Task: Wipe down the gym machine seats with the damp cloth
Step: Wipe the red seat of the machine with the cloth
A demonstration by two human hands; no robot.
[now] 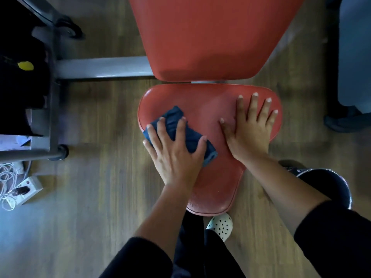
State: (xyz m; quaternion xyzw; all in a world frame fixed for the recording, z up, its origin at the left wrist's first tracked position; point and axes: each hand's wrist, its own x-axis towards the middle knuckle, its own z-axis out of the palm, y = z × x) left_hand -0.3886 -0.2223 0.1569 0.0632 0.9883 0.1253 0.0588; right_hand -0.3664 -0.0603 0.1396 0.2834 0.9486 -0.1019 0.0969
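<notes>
A red padded seat [204, 101] fills the middle of the view, wide at the far end and narrowing toward me. Behind it rises the red backrest pad [210, 37]. My left hand [176, 153] presses a folded dark blue cloth [190, 135] flat on the seat's left side, fingers spread over it. Flat on the right side of the seat lies my right hand [251, 129], palm down, fingers apart, holding nothing.
A grey frame tube [104, 67] runs left from under the backrest to a dark machine frame [40, 117]. A white power strip with cables [22, 189] lies on the wooden floor at left. My white clog [220, 225] stands beneath the seat's tip.
</notes>
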